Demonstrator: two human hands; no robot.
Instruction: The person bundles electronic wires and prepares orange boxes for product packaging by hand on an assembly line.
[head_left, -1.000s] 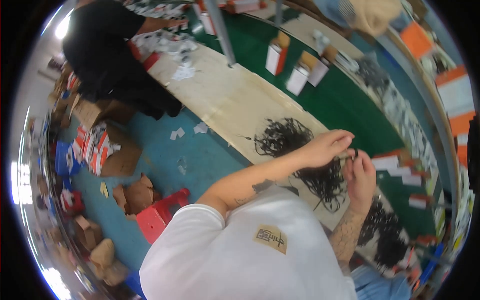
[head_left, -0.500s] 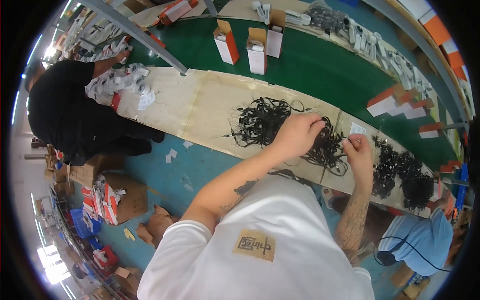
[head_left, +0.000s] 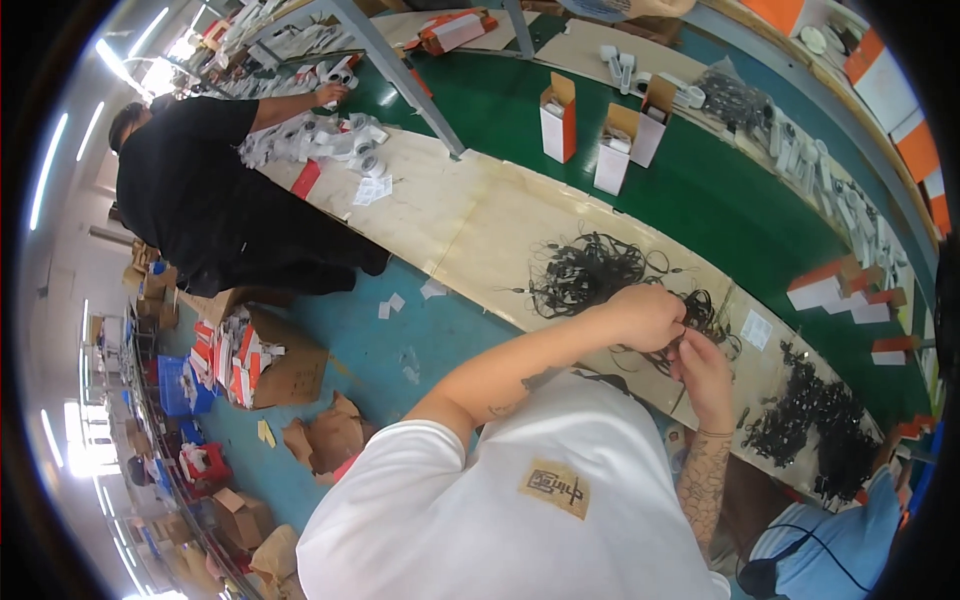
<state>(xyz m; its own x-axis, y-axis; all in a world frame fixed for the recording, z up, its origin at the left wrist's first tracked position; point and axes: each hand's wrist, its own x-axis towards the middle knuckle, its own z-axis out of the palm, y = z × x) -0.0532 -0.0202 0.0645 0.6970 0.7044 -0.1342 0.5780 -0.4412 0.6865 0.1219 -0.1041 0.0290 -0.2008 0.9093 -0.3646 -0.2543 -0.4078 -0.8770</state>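
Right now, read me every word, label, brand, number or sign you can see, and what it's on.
Tan patch on the white shirt: dark lettering, which I won't copy out.
White sheet right of the black cord pile: print too small to read.
White sheet near the person in black: also too small.
White-and-orange boxes: nothing readable.

From where I stand, the left arm slants up and across the front of the body, dark tattoo along its inner side. The right forearm, covered in fine tattoo lines, rises steeply. The left hand curls its fingers inward, knuckles up; the right hand nearly meets it, fingers bent.
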